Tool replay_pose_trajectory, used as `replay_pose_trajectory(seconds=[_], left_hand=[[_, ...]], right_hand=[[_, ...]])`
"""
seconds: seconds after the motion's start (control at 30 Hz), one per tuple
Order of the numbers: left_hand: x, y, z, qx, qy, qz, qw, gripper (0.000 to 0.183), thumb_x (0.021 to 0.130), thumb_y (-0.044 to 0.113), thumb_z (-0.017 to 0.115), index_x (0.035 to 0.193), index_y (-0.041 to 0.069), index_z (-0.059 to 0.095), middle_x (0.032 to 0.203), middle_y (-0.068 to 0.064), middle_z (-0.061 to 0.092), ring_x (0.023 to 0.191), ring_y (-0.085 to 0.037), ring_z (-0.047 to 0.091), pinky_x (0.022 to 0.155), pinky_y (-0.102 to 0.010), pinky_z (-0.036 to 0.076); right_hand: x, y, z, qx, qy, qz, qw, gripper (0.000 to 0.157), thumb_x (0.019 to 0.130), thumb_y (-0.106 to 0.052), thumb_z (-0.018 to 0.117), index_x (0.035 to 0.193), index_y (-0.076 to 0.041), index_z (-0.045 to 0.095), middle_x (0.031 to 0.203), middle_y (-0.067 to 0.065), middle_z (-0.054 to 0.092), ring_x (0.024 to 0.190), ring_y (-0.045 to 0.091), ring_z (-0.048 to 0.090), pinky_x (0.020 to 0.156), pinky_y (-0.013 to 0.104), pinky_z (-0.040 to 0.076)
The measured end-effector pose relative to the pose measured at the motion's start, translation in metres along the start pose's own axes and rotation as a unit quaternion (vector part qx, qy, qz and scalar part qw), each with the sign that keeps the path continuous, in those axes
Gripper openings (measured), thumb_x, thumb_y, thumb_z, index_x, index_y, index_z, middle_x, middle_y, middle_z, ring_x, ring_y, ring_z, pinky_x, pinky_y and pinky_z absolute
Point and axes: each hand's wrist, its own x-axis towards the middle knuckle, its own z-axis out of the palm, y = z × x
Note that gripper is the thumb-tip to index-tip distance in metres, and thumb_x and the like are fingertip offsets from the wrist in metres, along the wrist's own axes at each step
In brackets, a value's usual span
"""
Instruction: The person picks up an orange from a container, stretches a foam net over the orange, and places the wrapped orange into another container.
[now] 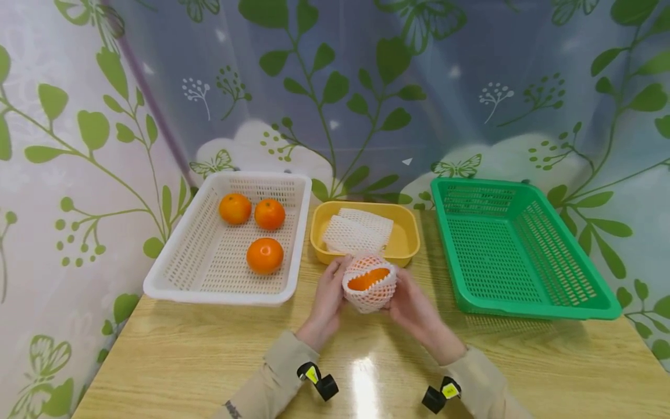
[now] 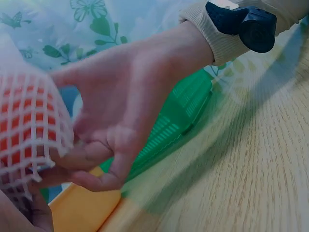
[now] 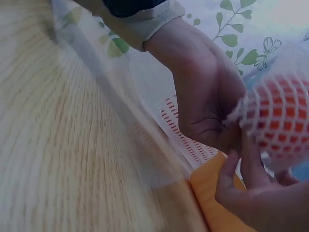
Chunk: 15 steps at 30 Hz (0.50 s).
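An orange (image 1: pixel 369 280) sits inside a white foam net sleeve (image 1: pixel 374 301), held just above the table in front of the yellow tray. The net's opening faces up, with orange peel showing through it. My left hand (image 1: pixel 329 297) grips the netted fruit from the left side. From the right, my right hand (image 1: pixel 415 308) holds it with the fingers at the net's edge. In the left wrist view the right hand (image 2: pixel 120 111) has curled fingers by the net's rim (image 2: pixel 48 157). The right wrist view has the left hand (image 3: pixel 205 92) against the net (image 3: pixel 277 116).
A white basket (image 1: pixel 225 298) with three oranges (image 1: pixel 264 256) stands at the left. Behind the hands, a yellow tray (image 1: pixel 408 235) contains white foam nets (image 1: pixel 361 230). At the right is a green basket (image 1: pixel 489 250). A patterned curtain (image 1: pixel 356 116) hangs behind the wooden table (image 1: pixel 209 349).
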Motion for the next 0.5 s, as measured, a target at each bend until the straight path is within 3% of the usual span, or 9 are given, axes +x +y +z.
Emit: replay_pose_trajectory(seconds=[0.1, 0.23, 0.3, 0.37, 0.5], left_hand=[[0.0002, -0.003, -0.003, -0.021, -0.016, -0.015, 0.9995, 0.025, 0.106, 0.031, 0.055, 0.114, 0.01, 0.067, 0.105, 0.005, 0.066, 0.092, -0.007, 0.057, 0.078, -0.02, 0.047], [-0.001, -0.0059, -0.0026, 0.016, -0.036, -0.023, 0.999, 0.037, 0.108, 0.022, 0.047, 0.132, -0.003, 0.062, 0.087, 0.008, 0.065, 0.068, -0.001, 0.051, 0.06, -0.015, 0.042], [-0.0025, -0.0048, -0.0004, 0.031, -0.039, -0.022, 0.9985, 0.039, 0.109, 0.021, 0.044, 0.135, -0.003, 0.059, 0.08, 0.01, 0.061, 0.06, 0.0, 0.043, 0.054, -0.014, 0.035], [-0.0047, -0.0026, 0.0019, 0.03, -0.041, -0.025, 0.9984, 0.04, 0.109, 0.025, 0.043, 0.135, -0.002, 0.059, 0.081, 0.009, 0.059, 0.063, -0.001, 0.044, 0.057, -0.016, 0.035], [-0.0062, 0.0028, 0.0041, 0.004, -0.067, -0.039, 0.997, 0.057, 0.109, 0.046, 0.035, 0.144, 0.004, 0.051, 0.11, 0.001, 0.064, 0.088, -0.008, 0.054, 0.072, -0.022, 0.043]], right_hand=[[-0.0006, 0.0006, -0.0005, -0.039, -0.028, -0.009, 0.999, 0.036, 0.111, -0.039, 0.023, 0.127, -0.033, 0.055, 0.125, -0.011, 0.059, 0.113, 0.009, 0.056, 0.096, 0.029, 0.045], [-0.0012, -0.0006, -0.0017, -0.008, -0.047, -0.033, 0.998, 0.038, 0.11, -0.039, 0.025, 0.125, -0.034, 0.059, 0.124, -0.011, 0.06, 0.112, 0.008, 0.056, 0.094, 0.026, 0.044], [-0.0014, -0.0009, -0.0019, 0.023, -0.058, -0.04, 0.997, 0.039, 0.11, -0.039, 0.025, 0.128, -0.032, 0.059, 0.125, -0.01, 0.059, 0.112, 0.009, 0.056, 0.093, 0.027, 0.046], [-0.0007, -0.001, -0.0016, 0.031, -0.068, -0.045, 0.996, 0.039, 0.11, -0.04, 0.025, 0.133, -0.031, 0.055, 0.129, -0.009, 0.058, 0.115, 0.01, 0.056, 0.096, 0.029, 0.046], [-0.0012, -0.0018, 0.0011, -0.011, -0.044, -0.049, 0.998, 0.046, 0.11, -0.043, 0.027, 0.151, -0.025, 0.036, 0.134, -0.008, 0.056, 0.117, 0.012, 0.058, 0.099, 0.032, 0.047]])
